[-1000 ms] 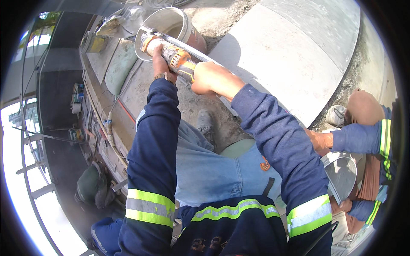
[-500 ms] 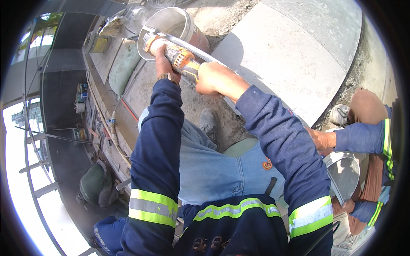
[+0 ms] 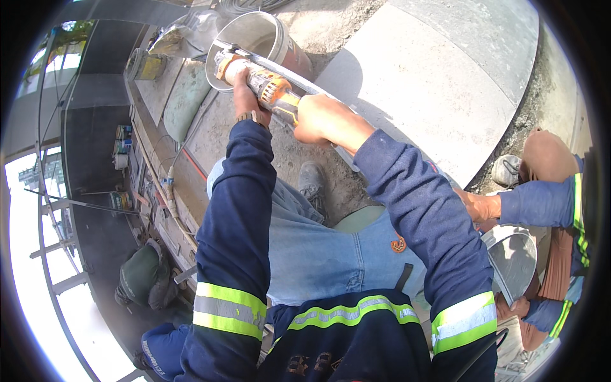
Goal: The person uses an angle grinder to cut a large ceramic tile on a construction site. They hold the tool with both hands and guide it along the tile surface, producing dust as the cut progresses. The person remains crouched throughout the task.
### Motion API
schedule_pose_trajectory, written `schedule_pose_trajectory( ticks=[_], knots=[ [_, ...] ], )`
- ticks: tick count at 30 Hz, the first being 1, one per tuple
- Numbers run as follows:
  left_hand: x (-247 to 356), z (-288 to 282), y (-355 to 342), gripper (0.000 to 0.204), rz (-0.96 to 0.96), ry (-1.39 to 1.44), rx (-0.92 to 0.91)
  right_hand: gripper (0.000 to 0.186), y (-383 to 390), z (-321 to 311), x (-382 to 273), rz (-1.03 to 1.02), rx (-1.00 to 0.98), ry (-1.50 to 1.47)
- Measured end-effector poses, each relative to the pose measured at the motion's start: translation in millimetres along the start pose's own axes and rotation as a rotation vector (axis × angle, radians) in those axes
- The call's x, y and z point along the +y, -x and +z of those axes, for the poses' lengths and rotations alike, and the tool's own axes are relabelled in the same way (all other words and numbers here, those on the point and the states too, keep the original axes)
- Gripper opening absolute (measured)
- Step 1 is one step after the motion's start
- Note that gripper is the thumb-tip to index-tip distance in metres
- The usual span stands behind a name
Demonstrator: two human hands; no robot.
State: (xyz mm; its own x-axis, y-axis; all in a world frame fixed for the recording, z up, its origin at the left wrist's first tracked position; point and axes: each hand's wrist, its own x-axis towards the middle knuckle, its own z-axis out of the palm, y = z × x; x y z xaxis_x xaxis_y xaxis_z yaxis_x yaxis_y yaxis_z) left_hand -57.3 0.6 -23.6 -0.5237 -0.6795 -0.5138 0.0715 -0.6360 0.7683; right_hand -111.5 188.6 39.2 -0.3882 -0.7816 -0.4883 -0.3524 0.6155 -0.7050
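An orange and grey angle grinder (image 3: 273, 89) is held across the far middle. My left hand (image 3: 244, 89) wraps round its front part. My right hand (image 3: 323, 120) grips its rear handle. Right beside the grinder runs a long, narrow grey strip (image 3: 299, 80), which slants from the bucket's mouth down toward the right and passes behind my right forearm. The grinder's head lies over the mouth of a whitish bucket (image 3: 279, 44). The disc and its contact with the strip cannot be made out.
Large grey slabs (image 3: 433, 76) lie to the right. A co-worker's hand (image 3: 480, 207) is close to my right sleeve, with a bucket (image 3: 512, 258) beside it. Another person (image 3: 143, 274) crouches at the lower left. A cable connector (image 3: 168, 184) and boards lie at left.
My hands and the grinder have shifted very slightly to the right in the picture. My grip is the same.
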Motion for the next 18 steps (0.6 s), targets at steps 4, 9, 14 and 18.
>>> schedule_pose_trajectory(
  ticks=[4, 9, 14, 18],
  knots=[
    [0.6, 2.3, 2.1, 0.04, 0.01, -0.011, 0.022, 0.027, 5.1, -3.5, -0.7, -0.019, 0.016, -0.052],
    [2.0, 5.1, 7.1, 0.041, 0.01, -0.021, 0.043, 0.029, 10.4, -11.1, -5.3, 0.013, -0.041, -0.027],
    [2.0, 5.6, 9.8, 0.044, 0.003, -0.021, 0.019, 0.023, 10.9, -6.8, -3.1, 0.0, 0.004, -0.053],
    [2.4, 5.7, 11.9, 0.045, -0.002, -0.014, 0.004, 0.023, 16.6, -10.7, -6.4, 0.006, 0.001, -0.036]
  ],
)
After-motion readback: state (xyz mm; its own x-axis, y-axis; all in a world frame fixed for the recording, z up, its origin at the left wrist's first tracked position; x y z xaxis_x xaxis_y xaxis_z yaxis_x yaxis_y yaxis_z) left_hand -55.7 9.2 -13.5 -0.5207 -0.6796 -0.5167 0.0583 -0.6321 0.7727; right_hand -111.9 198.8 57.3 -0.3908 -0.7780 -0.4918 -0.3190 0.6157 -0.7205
